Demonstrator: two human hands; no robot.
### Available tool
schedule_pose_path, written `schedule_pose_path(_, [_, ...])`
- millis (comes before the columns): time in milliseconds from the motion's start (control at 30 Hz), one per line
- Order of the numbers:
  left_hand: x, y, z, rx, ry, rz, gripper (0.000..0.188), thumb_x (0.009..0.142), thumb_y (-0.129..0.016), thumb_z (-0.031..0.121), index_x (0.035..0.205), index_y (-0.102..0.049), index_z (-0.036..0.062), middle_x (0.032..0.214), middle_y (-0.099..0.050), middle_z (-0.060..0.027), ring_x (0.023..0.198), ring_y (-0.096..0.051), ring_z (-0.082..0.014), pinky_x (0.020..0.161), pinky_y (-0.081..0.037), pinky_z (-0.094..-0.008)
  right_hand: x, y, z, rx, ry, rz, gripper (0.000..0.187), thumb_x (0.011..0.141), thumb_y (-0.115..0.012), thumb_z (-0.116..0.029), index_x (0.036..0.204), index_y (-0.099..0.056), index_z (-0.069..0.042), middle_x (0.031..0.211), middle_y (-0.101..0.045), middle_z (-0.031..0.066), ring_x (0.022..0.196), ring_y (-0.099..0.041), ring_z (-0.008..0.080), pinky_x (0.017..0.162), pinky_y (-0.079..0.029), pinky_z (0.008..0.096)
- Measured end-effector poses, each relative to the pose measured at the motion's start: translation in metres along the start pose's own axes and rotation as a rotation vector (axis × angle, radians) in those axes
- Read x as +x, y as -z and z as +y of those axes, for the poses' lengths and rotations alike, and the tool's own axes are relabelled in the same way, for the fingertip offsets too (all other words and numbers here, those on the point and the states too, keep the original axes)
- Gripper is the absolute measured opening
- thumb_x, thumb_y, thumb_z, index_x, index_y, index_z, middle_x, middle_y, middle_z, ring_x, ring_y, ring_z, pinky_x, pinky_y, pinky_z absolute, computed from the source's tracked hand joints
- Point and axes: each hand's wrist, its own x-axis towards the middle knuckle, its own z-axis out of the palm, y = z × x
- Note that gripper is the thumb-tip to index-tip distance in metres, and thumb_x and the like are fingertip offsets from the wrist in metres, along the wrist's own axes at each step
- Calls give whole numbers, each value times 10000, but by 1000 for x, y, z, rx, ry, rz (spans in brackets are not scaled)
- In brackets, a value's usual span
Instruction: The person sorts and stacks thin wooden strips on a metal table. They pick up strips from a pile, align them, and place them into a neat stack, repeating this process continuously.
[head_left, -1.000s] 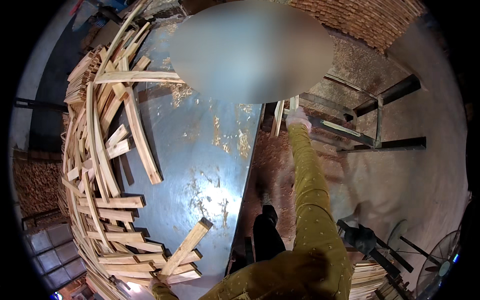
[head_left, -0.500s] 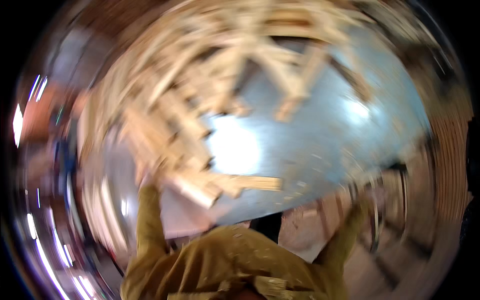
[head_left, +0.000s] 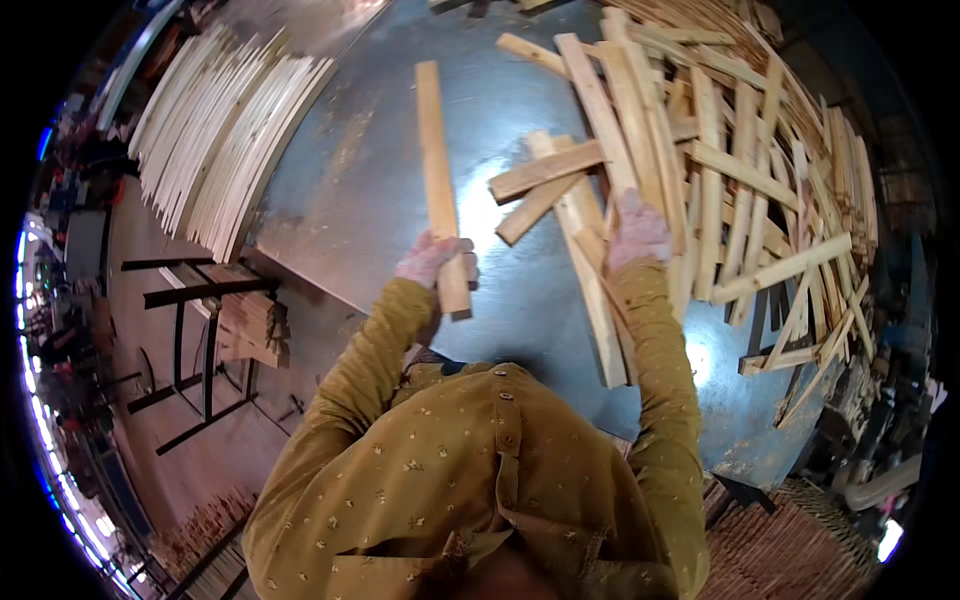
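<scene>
My left hand [head_left: 437, 260] is closed around a wooden slat [head_left: 434, 150], gripping it near its lower end. The slat points away from me, over the bare metal of the table [head_left: 380, 190]. To the right, my right hand [head_left: 640, 230] is at the near edge of a loose pile of slats [head_left: 710, 180]. Its fingers close on the near end of a long pale slat [head_left: 595, 105]; the fingertips are partly hidden. Beside this hand, shorter slats [head_left: 545, 170] lie crossed over one another.
Neat rows of pale slats [head_left: 230, 140] are stacked at the far left. A dark metal frame stand [head_left: 205, 340] is left of the table, near a small stack of boards [head_left: 255, 325]. More stacked wood [head_left: 790, 545] is at the lower right, beyond the table's edge.
My view has swung round, so the pile now lies to the right instead of the left. My left hand now holds a slat over the metal; my right arm has come onto the pile.
</scene>
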Motion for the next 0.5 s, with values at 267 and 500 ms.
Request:
schedule_pose_path(267, [65,39,-58,-299,177,-223,592,877,-739,304,1332,-463,43,1082,-628,-101,901,-635,-244,808,-535,-380,-42,-5,-119,492,110,-142,502,915,-538,-371,1314,-520,-68,1100,-617,224,1015,-616,371,840,-524,481])
schedule_pose_path(500, [46,22,-38,-1,74,-67,312,870,-738,204,1068,-544,61,830,-645,-88,685,-645,-243,603,-553,-383,21,17,-18,-115,-191,196,575,944,-542,-394,1337,-457,15,1293,-512,211,1172,-527,342,942,-469,452])
